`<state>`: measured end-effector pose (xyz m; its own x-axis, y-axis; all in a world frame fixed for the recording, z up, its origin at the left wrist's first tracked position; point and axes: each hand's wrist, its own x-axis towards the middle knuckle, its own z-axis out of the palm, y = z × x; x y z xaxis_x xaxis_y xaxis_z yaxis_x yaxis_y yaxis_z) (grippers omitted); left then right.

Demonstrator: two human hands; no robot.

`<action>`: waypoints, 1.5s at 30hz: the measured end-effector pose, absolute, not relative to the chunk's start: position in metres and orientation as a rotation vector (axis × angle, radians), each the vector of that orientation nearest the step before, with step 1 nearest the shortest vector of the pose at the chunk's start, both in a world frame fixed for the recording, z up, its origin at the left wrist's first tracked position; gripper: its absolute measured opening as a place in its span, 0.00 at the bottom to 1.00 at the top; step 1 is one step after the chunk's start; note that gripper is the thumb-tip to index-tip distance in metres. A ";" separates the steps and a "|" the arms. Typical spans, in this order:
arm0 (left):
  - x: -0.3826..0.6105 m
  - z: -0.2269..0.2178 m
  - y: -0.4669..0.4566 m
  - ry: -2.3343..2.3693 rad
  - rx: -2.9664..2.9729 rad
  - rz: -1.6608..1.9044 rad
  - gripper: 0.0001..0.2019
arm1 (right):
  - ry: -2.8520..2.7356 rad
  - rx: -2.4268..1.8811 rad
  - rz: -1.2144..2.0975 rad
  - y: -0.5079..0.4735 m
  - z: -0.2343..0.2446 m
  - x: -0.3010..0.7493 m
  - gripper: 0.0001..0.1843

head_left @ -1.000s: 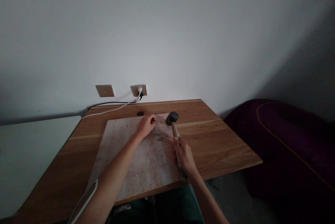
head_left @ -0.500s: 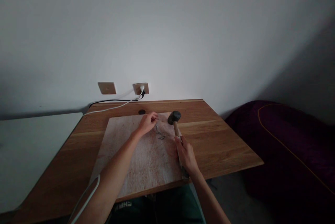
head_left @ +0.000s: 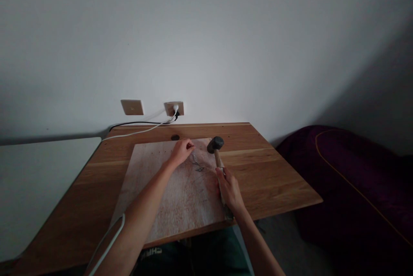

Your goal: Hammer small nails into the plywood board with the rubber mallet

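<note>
A pale worn board (head_left: 180, 194) lies on a wooden table (head_left: 267, 177). My left hand (head_left: 181, 151) reaches to the board's far part, its fingertips pinched together on something too small to make out. Just right of it lie a few small metal nails (head_left: 197, 165) on the board. My right hand (head_left: 229, 190) is wrapped round the wooden handle of a hammer with a dark head (head_left: 215, 144). The head is near the board's far right corner, close to my left fingertips.
Two wall plates are behind the table; a white plug sits in the socket (head_left: 174, 107), with white and black cables (head_left: 135, 130) running left. A white surface (head_left: 35, 177) adjoins the table's left side. A dark purple cushion (head_left: 358, 181) is at right. A white cord (head_left: 106, 246) crosses my left forearm.
My left hand has opened from a loose fist into a fingertip pinch near the nails. The hammer and my right hand have barely shifted.
</note>
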<state>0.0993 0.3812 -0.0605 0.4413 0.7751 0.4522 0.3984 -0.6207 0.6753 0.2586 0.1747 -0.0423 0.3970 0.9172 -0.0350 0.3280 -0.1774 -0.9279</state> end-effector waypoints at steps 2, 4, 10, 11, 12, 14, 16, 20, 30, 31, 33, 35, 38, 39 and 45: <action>0.100 -0.060 0.381 0.982 2.236 1.042 0.04 | -1.095 -1.719 0.778 0.175 -0.044 0.259 0.25; 0.100 -0.059 0.380 0.976 2.254 1.030 0.05 | -1.097 -1.725 0.763 0.176 -0.046 0.260 0.26; 0.099 -0.060 0.378 1.035 2.280 1.058 0.06 | -1.108 -1.716 0.763 0.176 -0.045 0.260 0.28; 0.099 -0.061 0.378 1.047 2.278 1.061 0.06 | -1.113 -1.715 0.752 0.176 -0.045 0.260 0.28; 0.099 -0.061 0.378 1.055 2.276 1.059 0.05 | -1.117 -1.718 0.746 0.176 -0.046 0.260 0.28; 0.100 -0.062 0.379 1.060 2.271 1.046 0.05 | -1.118 -1.721 0.757 0.177 -0.047 0.262 0.28; 0.100 -0.063 0.380 1.055 2.267 1.029 0.04 | -1.103 -1.712 0.803 0.177 -0.049 0.265 0.29; 0.100 -0.063 0.381 1.043 2.265 0.997 0.03 | -1.038 -1.679 0.906 0.180 -0.044 0.266 0.27; 0.101 -0.069 0.381 1.089 2.231 0.999 0.35 | -1.155 -1.504 0.915 0.209 -0.004 0.243 0.25; 0.102 -0.069 0.381 1.085 2.230 0.997 0.34 | -1.181 -1.510 0.946 0.212 -0.006 0.242 0.25; 0.102 -0.068 0.381 1.085 2.222 0.997 0.33 | -1.233 -1.551 1.004 0.215 -0.011 0.242 0.24; 0.102 -0.067 0.380 1.091 2.214 1.002 0.32 | -1.266 -1.593 1.013 0.216 -0.015 0.241 0.23; 0.101 -0.066 0.379 1.088 2.209 1.017 0.31 | -1.256 -1.593 0.961 0.213 -0.016 0.240 0.22; 0.101 -0.066 0.378 1.086 2.209 1.022 0.30 | -1.251 -1.588 0.942 0.212 -0.016 0.239 0.22; 0.099 -0.065 0.377 1.107 2.205 1.013 0.21 | -1.284 -1.640 0.970 0.210 -0.012 0.242 0.22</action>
